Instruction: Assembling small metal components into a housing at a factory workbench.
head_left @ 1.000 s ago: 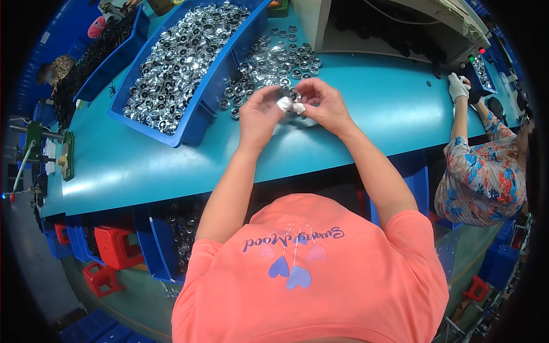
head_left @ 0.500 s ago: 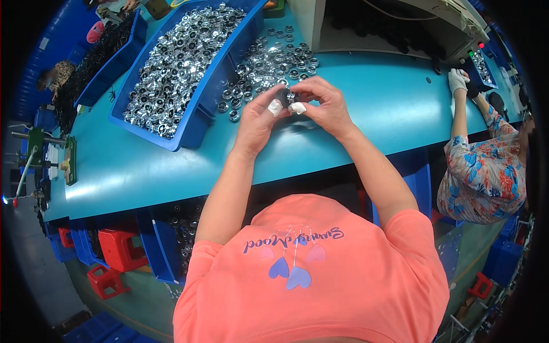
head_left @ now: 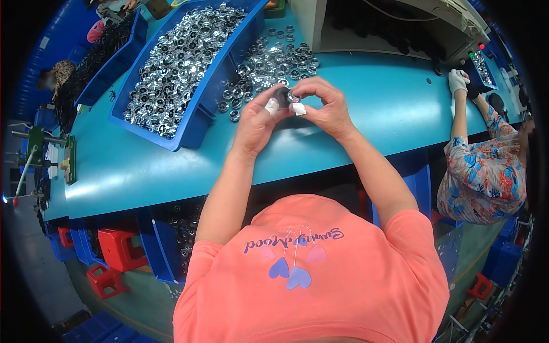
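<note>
Above the teal table, both my hands meet with white wraps on their thumbs. In my left hand [head_left: 257,120] is a black round part [head_left: 281,97], pinched between thumb and fingers. My right hand [head_left: 325,108] pinches a shiny silver round part [head_left: 291,97] right against the black one. The fingers hide much of both, so I cannot tell whether they are joined. Just beyond my hands lies a loose spread of silver-and-black round parts [head_left: 274,60]. To the left, a long blue bin [head_left: 191,123] is heaped with the same kind of parts.
A pale box-like housing [head_left: 303,26] with dark pieces inside stands at the back right. At the far right, a gloved co-worker's hand [head_left: 457,81] is by a small blue bin [head_left: 489,86]. A green metal press [head_left: 68,160] sits at the left table end; red stools [head_left: 117,248] stand below.
My fingers have shifted slightly around the parts, and the black one is tilted a little differently. Both forearms and the bins stay in place.
</note>
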Demonstrator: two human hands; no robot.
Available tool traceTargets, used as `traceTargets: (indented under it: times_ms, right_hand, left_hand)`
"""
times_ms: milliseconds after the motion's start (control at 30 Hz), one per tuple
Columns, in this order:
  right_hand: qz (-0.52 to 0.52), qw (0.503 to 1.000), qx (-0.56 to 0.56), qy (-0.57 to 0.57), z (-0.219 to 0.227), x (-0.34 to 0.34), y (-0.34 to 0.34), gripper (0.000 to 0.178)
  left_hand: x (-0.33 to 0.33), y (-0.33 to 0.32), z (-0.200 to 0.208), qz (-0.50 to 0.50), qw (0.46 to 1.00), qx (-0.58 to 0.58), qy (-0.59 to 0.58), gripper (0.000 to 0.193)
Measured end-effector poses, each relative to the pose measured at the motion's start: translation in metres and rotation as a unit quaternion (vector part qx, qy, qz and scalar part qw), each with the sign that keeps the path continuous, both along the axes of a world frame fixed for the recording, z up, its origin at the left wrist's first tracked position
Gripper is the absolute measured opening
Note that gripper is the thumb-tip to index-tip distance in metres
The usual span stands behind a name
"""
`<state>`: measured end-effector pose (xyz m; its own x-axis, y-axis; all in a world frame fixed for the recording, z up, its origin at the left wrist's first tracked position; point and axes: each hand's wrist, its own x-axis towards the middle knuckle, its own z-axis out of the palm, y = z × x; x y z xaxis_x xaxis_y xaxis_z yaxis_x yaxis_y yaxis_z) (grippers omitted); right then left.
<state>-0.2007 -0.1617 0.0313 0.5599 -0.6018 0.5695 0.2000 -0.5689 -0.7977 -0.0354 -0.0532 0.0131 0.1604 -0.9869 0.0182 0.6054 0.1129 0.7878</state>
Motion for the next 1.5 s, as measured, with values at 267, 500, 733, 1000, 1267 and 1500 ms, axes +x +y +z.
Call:
traceTargets:
  times_ms: [267,500,733,1000,1267,1500]
  right_hand:
    - [-0.033,0.996,-0.073,0.034,-0.002,0.003,-0.001,0.026]
    - [-0.023,0.996,-0.07,0.052,0.002,-0.001,0.001,0.025]
    - [-0.057,0.99,-0.119,0.046,0.001,0.002,0.003,0.023]
    - [-0.042,0.987,-0.147,0.042,-0.002,0.008,0.008,0.031]
    - [0.018,0.996,0.04,0.083,-0.004,0.005,0.002,0.034]
    - [0.064,0.993,0.016,0.096,-0.011,0.005,0.006,0.034]
  left_hand:
    - [-0.001,0.001,0.002,-0.017,1.0,0.012,-0.009,0.049]
    - [0.0,-0.001,-0.001,-0.006,1.0,0.006,-0.007,0.047]
    - [-0.004,-0.001,0.002,0.005,0.999,0.021,-0.04,0.047]
    - [-0.013,-0.002,0.0,0.031,0.991,0.029,-0.129,0.039]
    - [-0.008,0.001,-0.003,0.081,0.99,-0.02,-0.11,0.029]
    - [-0.011,-0.002,-0.009,0.119,0.976,-0.045,-0.175,0.022]
